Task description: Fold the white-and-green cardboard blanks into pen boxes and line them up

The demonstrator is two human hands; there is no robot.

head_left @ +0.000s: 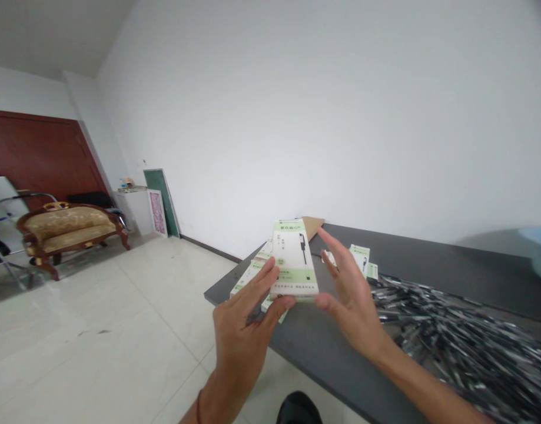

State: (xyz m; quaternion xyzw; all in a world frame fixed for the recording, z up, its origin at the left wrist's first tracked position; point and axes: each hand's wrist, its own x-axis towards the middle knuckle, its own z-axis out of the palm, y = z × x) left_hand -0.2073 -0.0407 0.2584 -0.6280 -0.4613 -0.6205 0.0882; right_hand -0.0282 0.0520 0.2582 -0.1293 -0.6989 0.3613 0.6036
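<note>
A white and green flat package point(294, 257) with a picture of a black cable on it is held up above the dark table point(429, 253). My left hand point(244, 321) grips its lower left edge, thumb on the front and fingers behind. My right hand point(349, 294) is at its right edge, thumb under the lower corner and fingers spread out straight. Several similar packages point(248, 277) lie stacked on the table corner below and behind it, and more of these packages point(362, 259) lie to the right.
A large heap of black and silver cables point(455, 335) covers the right of the table. A brown cardboard piece point(313, 225) lies at the far edge. A wooden sofa point(67, 227), framed boards point(162, 203) and a chair stand on the tiled floor at left.
</note>
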